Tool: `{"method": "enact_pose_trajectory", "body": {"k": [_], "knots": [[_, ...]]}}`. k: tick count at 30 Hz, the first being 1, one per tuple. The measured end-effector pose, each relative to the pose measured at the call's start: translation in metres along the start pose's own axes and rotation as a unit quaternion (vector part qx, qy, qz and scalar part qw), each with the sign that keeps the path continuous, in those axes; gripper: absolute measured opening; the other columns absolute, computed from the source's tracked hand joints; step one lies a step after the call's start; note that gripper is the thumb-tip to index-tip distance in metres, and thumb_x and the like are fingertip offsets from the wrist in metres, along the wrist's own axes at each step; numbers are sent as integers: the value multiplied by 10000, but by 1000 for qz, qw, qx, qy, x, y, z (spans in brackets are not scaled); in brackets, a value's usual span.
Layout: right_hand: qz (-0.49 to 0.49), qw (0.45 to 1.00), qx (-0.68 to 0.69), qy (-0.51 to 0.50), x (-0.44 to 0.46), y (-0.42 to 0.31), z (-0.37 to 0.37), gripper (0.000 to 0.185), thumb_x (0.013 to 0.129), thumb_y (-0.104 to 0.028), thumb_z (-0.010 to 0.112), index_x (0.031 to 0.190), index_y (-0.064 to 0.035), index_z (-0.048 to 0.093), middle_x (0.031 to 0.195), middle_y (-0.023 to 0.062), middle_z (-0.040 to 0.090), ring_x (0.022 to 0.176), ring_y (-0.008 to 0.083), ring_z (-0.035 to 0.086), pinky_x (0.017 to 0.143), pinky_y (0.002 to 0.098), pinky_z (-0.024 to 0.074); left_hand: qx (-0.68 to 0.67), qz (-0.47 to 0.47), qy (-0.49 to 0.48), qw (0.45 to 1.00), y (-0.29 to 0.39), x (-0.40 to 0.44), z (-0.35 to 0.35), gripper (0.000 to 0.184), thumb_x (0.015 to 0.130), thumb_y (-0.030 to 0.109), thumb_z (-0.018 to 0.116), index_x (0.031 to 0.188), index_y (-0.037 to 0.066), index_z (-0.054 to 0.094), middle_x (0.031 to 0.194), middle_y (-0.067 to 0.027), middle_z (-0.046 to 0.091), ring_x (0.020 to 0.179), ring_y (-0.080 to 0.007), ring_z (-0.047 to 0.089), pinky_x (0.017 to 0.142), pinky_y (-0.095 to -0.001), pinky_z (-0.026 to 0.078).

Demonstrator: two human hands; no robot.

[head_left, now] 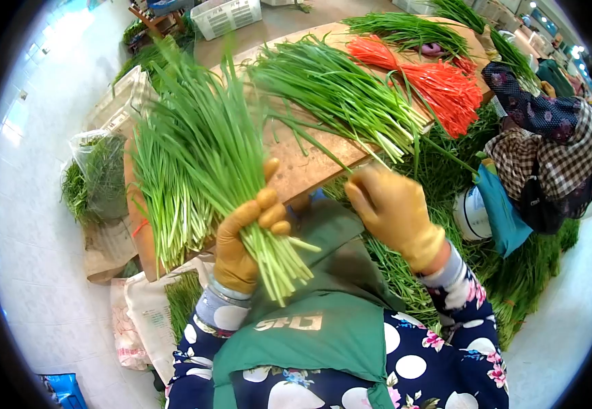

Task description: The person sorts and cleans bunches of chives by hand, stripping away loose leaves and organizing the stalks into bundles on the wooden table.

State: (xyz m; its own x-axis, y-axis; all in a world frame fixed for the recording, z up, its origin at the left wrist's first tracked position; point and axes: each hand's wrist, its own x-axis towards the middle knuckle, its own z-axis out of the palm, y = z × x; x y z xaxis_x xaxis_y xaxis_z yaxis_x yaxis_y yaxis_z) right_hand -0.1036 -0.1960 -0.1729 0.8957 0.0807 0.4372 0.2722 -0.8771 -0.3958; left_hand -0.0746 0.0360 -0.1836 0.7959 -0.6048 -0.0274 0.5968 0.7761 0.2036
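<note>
My left hand (245, 235), in a yellow glove, is wrapped round the lower stalks of a bunch of green chives (224, 150). The bunch's leaf tips point up and away and are blurred. Over the table's front edge, my right hand (385, 208), also gloved, is closed, with a thin green stalk (320, 146) reaching to its fingers. Another pile of chives (173, 198) lies under and left of the held bunch. A larger pile (340, 92) lies on the wooden table (303, 167). Red ties (439, 88) are spread right of it.
More chives (412, 31) lie at the table's far side. A co-worker (555, 146) in checked cloth is at the right, near a white bucket (472, 213) and blue bag (504, 215). Loose greens (405, 279) lie below the table. White crates (226, 17) stand behind.
</note>
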Motion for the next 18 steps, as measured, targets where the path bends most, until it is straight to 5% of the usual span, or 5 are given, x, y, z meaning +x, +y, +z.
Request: {"method": "enact_pose_trajectory", "body": {"k": [3, 6, 10, 13, 18], "knots": [[3, 988, -149, -35, 44, 1, 26, 261, 882, -343, 598, 894, -83, 609, 826, 102, 600, 682, 283, 638, 570, 394, 522, -13, -21, 15, 1000, -6, 2, -2, 650, 884, 28, 586, 1456, 41, 275, 930, -25, 477, 730, -109, 454, 714, -280, 434], [82, 973, -211, -51, 82, 0, 75, 197, 875, -291, 610, 863, -99, 651, 822, 105, 623, 696, 277, 661, 584, 376, 537, -2, -13, 12, 1000, -4, 1, 5, 634, 888, 40, 593, 1446, 43, 291, 930, -26, 472, 733, -112, 457, 715, -287, 440], [102, 977, -188, -3, 100, 2, 109, 133, 850, -210, 618, 830, -94, 680, 804, 119, 649, 700, 289, 675, 614, 377, 549, 62, 3, 15, 998, 2, -5, 13, 671, 880, 26, 591, 1461, 47, 255, 932, -31, 465, 735, -118, 455, 714, -298, 438], [61, 982, -83, -158, 87, 8, 86, 105, 796, -121, 598, 812, -56, 678, 782, 162, 673, 705, 328, 677, 609, 420, 551, 71, 0, 16, 997, 10, -8, 12, 673, 882, 26, 583, 1466, 51, 249, 936, -30, 465, 747, -118, 458, 710, -290, 433], [-28, 974, -49, -220, -28, 39, 9, 154, 808, -192, 598, 824, -40, 610, 801, 168, 619, 740, 359, 627, 624, 438, 521, 70, -10, 39, 997, 19, -11, 2, 693, 855, 18, 579, 1469, 53, 262, 984, -47, 531, 758, -141, 474, 717, -318, 450]]}}
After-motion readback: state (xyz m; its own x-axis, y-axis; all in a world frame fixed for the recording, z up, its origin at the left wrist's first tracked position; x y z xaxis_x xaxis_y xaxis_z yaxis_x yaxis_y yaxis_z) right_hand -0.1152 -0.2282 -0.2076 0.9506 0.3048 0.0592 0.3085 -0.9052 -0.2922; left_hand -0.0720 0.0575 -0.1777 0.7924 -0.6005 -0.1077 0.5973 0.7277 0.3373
